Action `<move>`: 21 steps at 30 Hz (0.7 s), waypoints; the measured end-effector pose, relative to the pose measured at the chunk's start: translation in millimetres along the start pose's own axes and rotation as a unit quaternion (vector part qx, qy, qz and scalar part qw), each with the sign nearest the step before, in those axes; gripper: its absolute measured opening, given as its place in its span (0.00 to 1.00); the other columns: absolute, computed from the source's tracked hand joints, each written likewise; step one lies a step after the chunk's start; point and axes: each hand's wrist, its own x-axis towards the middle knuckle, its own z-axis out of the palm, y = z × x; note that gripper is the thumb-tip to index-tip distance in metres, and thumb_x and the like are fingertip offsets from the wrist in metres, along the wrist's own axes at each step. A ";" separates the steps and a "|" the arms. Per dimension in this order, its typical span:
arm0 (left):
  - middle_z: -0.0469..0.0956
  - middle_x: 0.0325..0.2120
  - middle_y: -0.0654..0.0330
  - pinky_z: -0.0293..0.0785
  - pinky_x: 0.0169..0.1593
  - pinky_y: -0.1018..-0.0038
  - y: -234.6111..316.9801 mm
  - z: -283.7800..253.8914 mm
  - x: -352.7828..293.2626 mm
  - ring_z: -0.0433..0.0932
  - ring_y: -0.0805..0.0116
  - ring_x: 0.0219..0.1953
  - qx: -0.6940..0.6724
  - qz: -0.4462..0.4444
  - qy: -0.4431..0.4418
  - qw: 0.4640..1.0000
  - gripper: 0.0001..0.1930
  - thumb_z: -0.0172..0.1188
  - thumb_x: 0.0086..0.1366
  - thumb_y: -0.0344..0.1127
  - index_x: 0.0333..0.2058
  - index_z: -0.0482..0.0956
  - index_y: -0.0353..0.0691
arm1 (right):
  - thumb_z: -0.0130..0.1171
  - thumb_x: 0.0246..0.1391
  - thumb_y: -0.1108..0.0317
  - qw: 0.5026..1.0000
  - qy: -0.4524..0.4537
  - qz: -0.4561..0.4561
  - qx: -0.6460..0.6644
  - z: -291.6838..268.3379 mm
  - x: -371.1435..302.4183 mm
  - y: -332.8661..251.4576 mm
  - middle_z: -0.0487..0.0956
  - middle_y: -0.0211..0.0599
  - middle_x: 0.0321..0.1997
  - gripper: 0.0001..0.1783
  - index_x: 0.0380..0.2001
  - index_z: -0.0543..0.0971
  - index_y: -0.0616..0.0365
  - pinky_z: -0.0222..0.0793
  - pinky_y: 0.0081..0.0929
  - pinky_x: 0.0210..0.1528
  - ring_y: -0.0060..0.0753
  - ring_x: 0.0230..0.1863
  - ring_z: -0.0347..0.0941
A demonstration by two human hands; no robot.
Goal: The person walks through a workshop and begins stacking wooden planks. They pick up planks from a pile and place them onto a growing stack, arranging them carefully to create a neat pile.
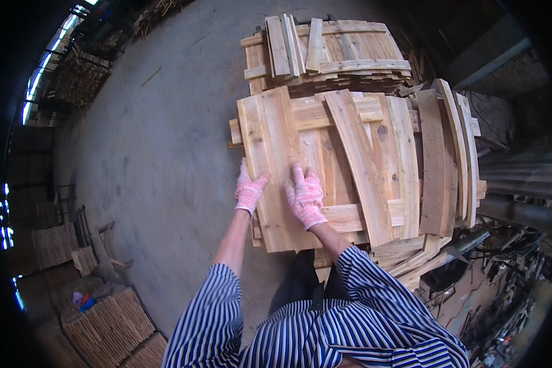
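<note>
Two boards (276,168) lie lengthwise at the stack's left end, between my hands. My left hand (249,188) holds their left edge, thumb on top. My right hand (305,195) rests over their right side, fingers extended; whether it grips, I cannot tell. Right of it, a slanted board (360,165) lies near. Open floor (159,165) borders the left edge; another stack (356,49) stands beyond the far ends.
</note>
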 end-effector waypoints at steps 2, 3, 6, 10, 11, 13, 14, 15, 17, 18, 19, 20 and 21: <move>0.80 0.54 0.47 0.74 0.61 0.69 -27.5 -18.3 0.2 0.81 0.62 0.53 -0.010 0.000 -0.013 1.000 0.57 0.77 0.56 0.38 0.75 0.46 0.38 | 0.64 0.55 0.48 0.988 -0.149 -0.048 0.011 -12.1 4.0 11.2 0.73 0.56 0.57 0.41 0.69 0.66 0.48 0.70 0.47 0.57 0.56 0.57 0.72; 0.79 0.56 0.47 0.74 0.61 0.69 -48.9 -38.4 5.0 0.81 0.62 0.53 -0.014 0.018 -0.016 1.000 0.57 0.78 0.55 0.38 0.75 0.46 0.37 | 0.64 0.54 0.48 0.971 -0.224 -0.081 0.025 -24.9 11.6 10.2 0.73 0.55 0.56 0.42 0.69 0.66 0.48 0.70 0.49 0.58 0.56 0.57 0.72; 0.74 0.61 0.44 0.72 0.64 0.71 -58.3 -63.9 12.6 0.79 0.60 0.57 0.054 0.085 -0.056 0.993 0.60 0.79 0.54 0.45 0.74 0.46 0.31 | 0.70 0.45 0.46 0.986 -0.002 0.001 -0.165 -75.4 35.3 52.9 0.69 0.55 0.62 0.49 0.71 0.64 0.43 0.62 0.58 0.63 0.59 0.62 0.68; 0.66 0.66 0.36 0.65 0.68 0.63 -13.5 -45.6 53.0 0.69 0.46 0.67 0.139 0.014 -0.033 0.990 0.55 0.64 0.62 0.67 0.69 0.56 0.22 | 0.70 0.47 0.36 0.977 -0.076 0.143 -0.138 -100.2 54.2 125.6 0.67 0.60 0.66 0.55 0.74 0.60 0.42 0.68 0.51 0.64 0.63 0.66 0.66; 0.68 0.65 0.36 0.65 0.67 0.63 -21.9 -43.7 68.8 0.70 0.46 0.66 0.147 0.022 -0.067 0.987 0.53 0.63 0.63 0.67 0.67 0.59 0.22 | 0.70 0.47 0.36 0.982 -0.061 0.126 -0.126 -93.2 52.5 128.0 0.69 0.60 0.65 0.54 0.73 0.61 0.42 0.69 0.50 0.63 0.61 0.64 0.69; 0.72 0.62 0.36 0.66 0.66 0.63 -66.5 -76.1 93.8 0.72 0.46 0.64 0.176 0.017 -0.113 0.978 0.49 0.61 0.65 0.67 0.65 0.65 0.23 | 0.68 0.49 0.35 0.992 -0.073 0.082 -0.069 -74.8 46.7 78.2 0.71 0.61 0.63 0.52 0.72 0.63 0.43 0.71 0.49 0.60 0.61 0.61 0.71; 0.78 0.56 0.41 0.69 0.63 0.64 -73.4 -79.0 98.9 0.75 0.51 0.60 0.115 0.119 -0.175 0.970 0.41 0.59 0.69 0.63 0.59 0.74 0.24 | 0.67 0.49 0.35 0.993 -0.068 0.075 -0.056 -71.5 42.3 61.1 0.72 0.61 0.62 0.51 0.72 0.64 0.43 0.72 0.49 0.59 0.60 0.59 0.73; 0.79 0.54 0.43 0.70 0.62 0.64 -71.3 -67.9 102.9 0.76 0.53 0.60 0.047 0.066 -0.204 0.976 0.39 0.59 0.69 0.62 0.58 0.75 0.25 | 0.63 0.53 0.33 0.994 -0.032 0.053 -0.085 -54.8 40.7 51.6 0.74 0.62 0.59 0.48 0.71 0.65 0.44 0.75 0.48 0.56 0.59 0.56 0.75; 0.82 0.51 0.47 0.71 0.61 0.64 -57.6 -60.8 113.1 0.77 0.57 0.58 -0.079 -0.044 -0.247 0.965 0.35 0.59 0.70 0.59 0.56 0.78 0.27 | 0.52 0.61 0.33 0.997 -0.058 0.052 -0.010 -25.6 27.3 24.7 0.68 0.64 0.67 0.44 0.73 0.62 0.41 0.73 0.47 0.58 0.58 0.60 0.73; 0.81 0.53 0.54 0.72 0.61 0.64 -49.9 -58.7 114.0 0.77 0.62 0.57 -0.122 -0.122 -0.234 0.957 0.31 0.62 0.70 0.53 0.59 0.76 0.30 | 0.49 0.63 0.35 0.989 -0.070 0.107 -0.072 -17.8 22.7 2.8 0.63 0.64 0.72 0.43 0.75 0.58 0.40 0.71 0.47 0.60 0.60 0.64 0.69; 0.80 0.54 0.55 0.72 0.62 0.64 -43.3 -58.5 114.2 0.77 0.62 0.57 -0.155 -0.120 -0.249 0.948 0.30 0.63 0.70 0.51 0.60 0.75 0.31 | 0.53 0.63 0.40 0.986 -0.086 0.130 -0.052 -13.5 20.0 -0.8 0.60 0.63 0.73 0.43 0.76 0.55 0.39 0.69 0.48 0.63 0.62 0.66 0.66; 0.80 0.55 0.55 0.71 0.62 0.64 -39.2 -62.4 109.7 0.76 0.62 0.58 -0.185 -0.118 -0.266 0.939 0.30 0.64 0.70 0.49 0.61 0.74 0.32 | 0.56 0.62 0.44 0.984 -0.105 0.140 -0.031 -11.7 18.0 -1.3 0.60 0.63 0.74 0.43 0.76 0.55 0.39 0.68 0.48 0.64 0.63 0.67 0.66; 0.79 0.56 0.56 0.71 0.63 0.64 -38.4 -70.0 103.3 0.76 0.63 0.58 -0.212 -0.118 -0.282 0.928 0.30 0.64 0.70 0.48 0.62 0.73 0.33 | 0.58 0.62 0.48 0.981 -0.125 0.150 -0.008 -12.0 15.5 -5.2 0.59 0.63 0.74 0.42 0.76 0.56 0.39 0.68 0.49 0.65 0.64 0.67 0.65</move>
